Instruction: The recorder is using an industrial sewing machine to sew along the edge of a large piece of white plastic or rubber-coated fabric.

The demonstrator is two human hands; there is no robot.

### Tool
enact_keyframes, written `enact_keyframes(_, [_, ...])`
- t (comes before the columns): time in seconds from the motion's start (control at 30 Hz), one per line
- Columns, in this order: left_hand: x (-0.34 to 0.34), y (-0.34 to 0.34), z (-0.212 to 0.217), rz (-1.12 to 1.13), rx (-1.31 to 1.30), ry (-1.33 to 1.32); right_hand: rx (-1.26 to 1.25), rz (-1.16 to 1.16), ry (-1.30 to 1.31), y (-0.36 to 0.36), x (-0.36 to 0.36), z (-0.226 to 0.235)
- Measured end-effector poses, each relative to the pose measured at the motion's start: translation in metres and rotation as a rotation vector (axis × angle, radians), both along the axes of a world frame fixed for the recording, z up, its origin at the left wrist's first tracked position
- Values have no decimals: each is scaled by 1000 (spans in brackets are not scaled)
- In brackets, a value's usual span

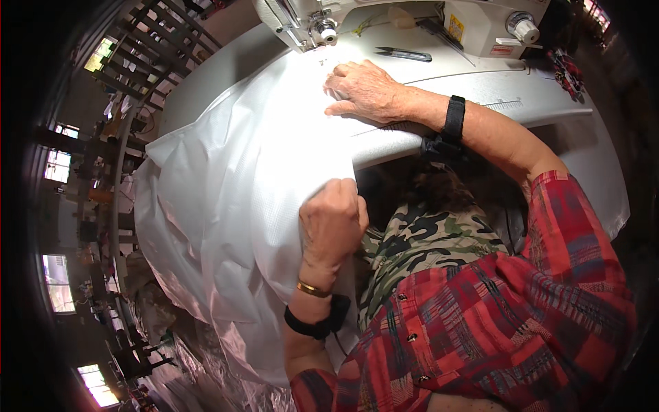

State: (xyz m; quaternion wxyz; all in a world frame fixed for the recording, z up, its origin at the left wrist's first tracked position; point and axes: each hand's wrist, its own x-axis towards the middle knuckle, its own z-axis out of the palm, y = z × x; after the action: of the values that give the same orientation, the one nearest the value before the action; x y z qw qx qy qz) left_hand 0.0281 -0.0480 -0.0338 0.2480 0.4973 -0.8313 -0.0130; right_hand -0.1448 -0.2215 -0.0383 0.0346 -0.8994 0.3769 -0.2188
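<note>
A large sheet of white plastic-like fabric [213, 185] drapes over the sewing table and hangs down its front and left side. My left hand [333, 218] is closed in a fist on the sheet's right edge, below the table's front. My right hand [367, 89] lies with bent fingers on the fabric close to the needle area of a white sewing machine [473, 27]. Glare from the lamp washes out the cloth around its fingertips, so whether they pinch it is hard to see. The machine's needle head [322, 31] is just beyond that hand.
Thread snips [403, 53] lie on the machine bed behind my right hand. The table [549, 103] has a ruler scale along its front. A checked cloth scrap [567, 74] is at the right. Shiny plastic sheeting [199, 364] covers the floor at lower left.
</note>
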Motion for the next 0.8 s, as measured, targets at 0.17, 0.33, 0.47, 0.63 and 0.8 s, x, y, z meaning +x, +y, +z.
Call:
enact_keyframes(0.17, [2, -41, 14, 38, -26, -164, 34, 17, 5, 6, 1, 8])
enact_keyframes(0.33, [-5, -84, 22, 66, 24, -322, 70, 7, 45, 9, 2, 9])
enact_keyframes(0.47, [-11, -121, 26, 21, -42, -245, -43, 14, -73, 3, 4, 5])
enact_keyframes(0.63, [-14, -158, 27, 157, -38, -118, -54, -42, -158, -1, 9, -2])
enact_keyframes(0.8, [-8, -105, 19, 19, -50, 57, -86, 28, -123, -1, 2, -10])
